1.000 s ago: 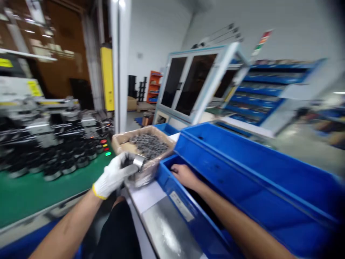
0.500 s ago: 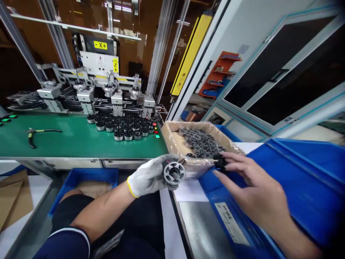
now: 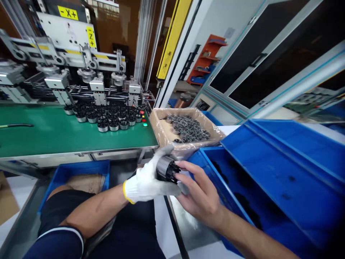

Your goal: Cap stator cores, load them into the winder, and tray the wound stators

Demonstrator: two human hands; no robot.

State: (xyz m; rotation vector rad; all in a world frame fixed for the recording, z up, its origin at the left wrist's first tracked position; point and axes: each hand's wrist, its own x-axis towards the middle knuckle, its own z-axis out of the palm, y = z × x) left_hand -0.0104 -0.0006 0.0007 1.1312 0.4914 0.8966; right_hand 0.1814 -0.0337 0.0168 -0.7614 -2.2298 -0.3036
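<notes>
My left hand [image 3: 148, 182], in a white glove with a yellow cuff, is closed around a grey motor stator core [image 3: 163, 167]. A black plastic insulator [image 3: 173, 172] with upright prongs sits against the core's right end; whether it is fully seated I cannot tell. Bare, my right hand [image 3: 202, 196] has its fingertips closed on this black piece, its thumb below and partly hidden. Both hands meet just in front of a plastic-lined carton [image 3: 159, 126] that holds several grey stator cores [image 3: 190, 127].
On the green bench [image 3: 48, 138] stand several cores with black insulators [image 3: 104, 117], before a machine with clamps [image 3: 98, 90]. Blue bins [image 3: 272, 158] lie at the right, black parts inside one. Another blue bin [image 3: 60, 180] is low at the left.
My right hand has moved left from over the blue bin, bringing the black insulator to the core. My left hand has turned the core's end to the right. The camera view has shifted right.
</notes>
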